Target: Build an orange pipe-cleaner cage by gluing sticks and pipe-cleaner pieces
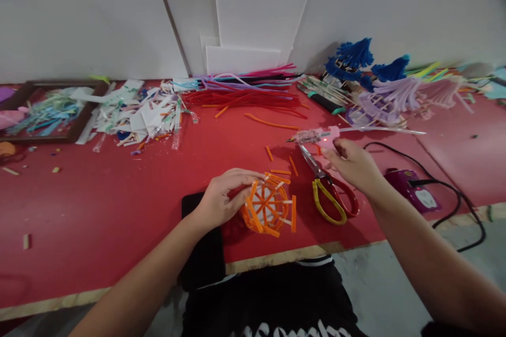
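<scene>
My left hand [227, 195] pinches the upper left rim of a round orange basket-like frame [265, 205] built from pipe-cleaner strips, with white sticks and a spoked base. In my right hand [353, 163] is a pink glue gun [327, 137], its clear nozzle end pointing left and a long glue stick trailing from its back. Under the gun lie scissors [332, 195] with yellow and red handles, blades toward the gun. Several short orange pipe-cleaner pieces [293, 166] are scattered between the frame and the scissors.
A black phone-like slab [203, 247] lies by my left forearm. Bundled pipe cleaners [245, 100], a scrap pile [146, 113] and a brown frame [75, 126] line the back. Blue and lilac pieces [389, 92] stand at right, near a purple power box [413, 189] with a black cord.
</scene>
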A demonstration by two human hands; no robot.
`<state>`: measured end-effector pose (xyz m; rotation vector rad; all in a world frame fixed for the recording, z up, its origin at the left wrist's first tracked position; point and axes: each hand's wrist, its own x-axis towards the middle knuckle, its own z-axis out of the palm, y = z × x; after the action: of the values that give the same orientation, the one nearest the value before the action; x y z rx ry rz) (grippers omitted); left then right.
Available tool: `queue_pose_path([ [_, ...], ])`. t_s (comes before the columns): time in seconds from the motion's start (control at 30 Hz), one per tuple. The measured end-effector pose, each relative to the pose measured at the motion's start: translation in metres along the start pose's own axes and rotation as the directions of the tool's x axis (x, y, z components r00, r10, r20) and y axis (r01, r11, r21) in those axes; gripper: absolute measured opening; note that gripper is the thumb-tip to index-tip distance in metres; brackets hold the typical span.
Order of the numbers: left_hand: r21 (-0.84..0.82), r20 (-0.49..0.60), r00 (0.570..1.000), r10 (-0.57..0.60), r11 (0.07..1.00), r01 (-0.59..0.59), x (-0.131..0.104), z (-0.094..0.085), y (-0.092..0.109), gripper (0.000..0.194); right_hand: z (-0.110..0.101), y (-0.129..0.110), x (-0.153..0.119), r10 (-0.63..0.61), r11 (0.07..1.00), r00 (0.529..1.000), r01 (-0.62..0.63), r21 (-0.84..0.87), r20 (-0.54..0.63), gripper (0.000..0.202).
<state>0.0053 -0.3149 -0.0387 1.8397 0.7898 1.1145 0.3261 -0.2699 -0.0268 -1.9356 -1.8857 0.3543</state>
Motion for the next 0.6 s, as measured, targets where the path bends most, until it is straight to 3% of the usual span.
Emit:
queue_pose_path([
  [0.2,-0.049,0.013,0.998,-0.056,0.997,0.056,0.001,0.000,-0.005,0.015,0.018,0.017,-0.001,0.010,0.989,1.000,-0.013,-0.150,-0.021,0.026],
  [0.3,-0.057,0.012,0.998,-0.063,0.996,0.064,0.001,0.000,-0.007,0.017,0.019,0.010,-0.004,-0.046,0.981,0.994,0.026,-0.193,-0.097,0.022],
  [0.37,-0.056,0.013,0.998,-0.068,0.996,0.069,0.001,0.001,-0.007,0.019,0.017,-0.004,-0.006,-0.154,0.974,0.980,0.129,-0.186,-0.129,0.025],
  [0.43,-0.056,0.019,0.998,-0.066,0.996,0.067,0.001,0.000,-0.007,0.020,0.016,-0.021,-0.010,-0.312,0.943,0.948,0.300,-0.142,-0.069,0.023],
  [0.5,-0.059,0.027,0.998,-0.058,0.997,0.059,0.001,0.000,-0.007,0.020,0.019,-0.037,-0.014,-0.473,0.876,0.879,0.477,-0.072,0.069,0.016],
  [0.6,-0.065,0.016,0.999,-0.047,0.997,0.048,0.001,0.001,-0.007,0.018,0.031,-0.050,-0.020,-0.586,0.799,0.784,0.602,-0.015,0.205,0.014],
])
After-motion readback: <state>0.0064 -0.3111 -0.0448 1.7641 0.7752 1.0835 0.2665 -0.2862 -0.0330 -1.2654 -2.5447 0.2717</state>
